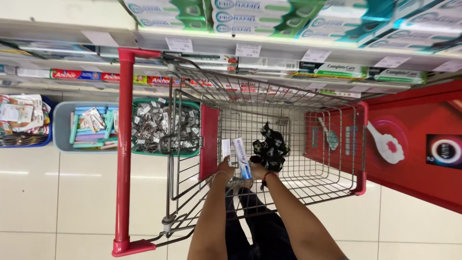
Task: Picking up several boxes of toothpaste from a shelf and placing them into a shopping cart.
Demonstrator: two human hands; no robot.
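Both forearms reach forward and down into the basket. Left hand (224, 169) and right hand (257, 171) pinch one white-and-blue cardboard toothpaste box (242, 157) between them, fingers curled on its lower end; a second white box shows just behind. Beaded bracelets on both wrists. Box sits upright, tilted slightly, inside the red-trimmed wire shopping trolley (288, 125). Crumpled black patterned cloth bag (271, 147) lies beside the right hand. Glossy cream floor tiles (57, 192). Beyond: shelves of boxed toothpaste (269, 17), a grey plastic bin (61, 126), a red display stand (414, 144).
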